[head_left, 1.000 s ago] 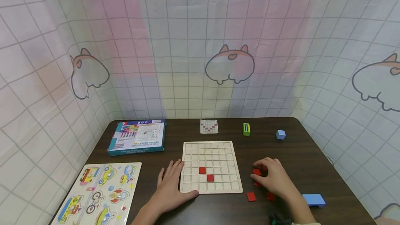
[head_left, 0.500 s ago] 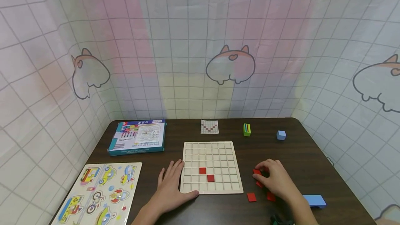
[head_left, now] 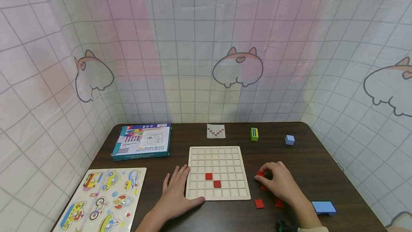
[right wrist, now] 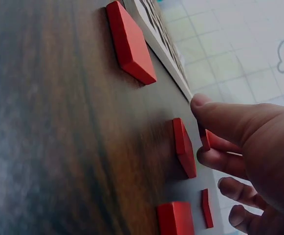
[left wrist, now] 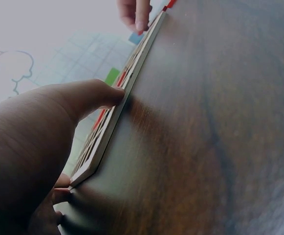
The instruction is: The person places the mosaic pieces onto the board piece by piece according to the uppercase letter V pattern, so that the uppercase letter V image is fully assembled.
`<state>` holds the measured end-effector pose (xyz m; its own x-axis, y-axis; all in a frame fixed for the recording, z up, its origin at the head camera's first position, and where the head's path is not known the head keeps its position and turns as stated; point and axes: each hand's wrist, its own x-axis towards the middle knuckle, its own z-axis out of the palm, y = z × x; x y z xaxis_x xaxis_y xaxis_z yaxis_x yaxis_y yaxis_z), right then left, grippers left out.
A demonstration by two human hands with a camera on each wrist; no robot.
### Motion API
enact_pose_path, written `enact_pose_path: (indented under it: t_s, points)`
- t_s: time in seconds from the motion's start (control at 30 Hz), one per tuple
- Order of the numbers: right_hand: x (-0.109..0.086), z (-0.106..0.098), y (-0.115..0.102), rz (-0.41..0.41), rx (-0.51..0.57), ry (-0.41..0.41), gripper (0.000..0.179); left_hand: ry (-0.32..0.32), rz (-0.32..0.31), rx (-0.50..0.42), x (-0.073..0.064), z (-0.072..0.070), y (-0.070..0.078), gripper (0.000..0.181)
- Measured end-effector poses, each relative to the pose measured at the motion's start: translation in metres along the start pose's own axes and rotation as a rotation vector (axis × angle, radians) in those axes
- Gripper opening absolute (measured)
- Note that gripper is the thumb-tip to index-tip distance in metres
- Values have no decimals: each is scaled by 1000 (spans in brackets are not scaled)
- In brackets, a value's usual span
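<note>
Right hand (head_left: 278, 180): your grip pinches one red tile (head_left: 260, 174) between thumb and finger, near the right edge of the board, apart from it. The other fingers are bent, holding nothing else.

Left hand (head_left: 175, 192): your grip is spread, fingertips at the board's left edge, thumb laid on its near edge.

Board (head_left: 225, 160): one, pale, gridded, flat on the tabletop (head_left: 206, 217), between your hands. It carries two set tiles, both red: the first (head_left: 209, 176) in the third row from the near edge, the second (head_left: 217, 184) one row nearer and one column to the right, corner to corner.

Loose tiles (right wrist: 131, 46): four, red, on the tabletop under and beside your right hand; one lies just off the board's near right corner.

Card (head_left: 216, 131): one, patterned, at the middle of the tabletop's far edge.

Green block (head_left: 254, 134): one, striped, right of the card.

Blue cube (head_left: 289, 140): one, near the far right corner.

Blue block (head_left: 323, 208): one, toward the right edge, beside your right forearm.

Box (head_left: 141, 142): one, printed, flat at the far left corner.

Puzzle (head_left: 111, 191): one, with vehicle pictures, along the left edge.
</note>
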<state>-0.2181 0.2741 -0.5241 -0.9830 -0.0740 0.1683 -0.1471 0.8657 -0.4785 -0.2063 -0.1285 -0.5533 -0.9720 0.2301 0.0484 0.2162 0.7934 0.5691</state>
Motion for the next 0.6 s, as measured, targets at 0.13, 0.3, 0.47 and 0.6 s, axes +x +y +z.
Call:
enact_pose_path:
  t_s: [0.13, 0.3, 0.47, 0.6]
  points:
    - [4, 5, -5, -36, 7, 27, 22, 0, -3, 4, 0, -1, 0, 128]
    - [8, 11, -15, -89, 17, 47, 20, 3, 1, -3, -2, -2, 1, 128]
    - [12, 16, -27, -128, 30, 51, 20, 13, 17, -23, -4, -4, 2, 128]
    - [17, 19, -34, -145, 32, 47, 22, 16, 16, -20, -3, -3, 3, 129]
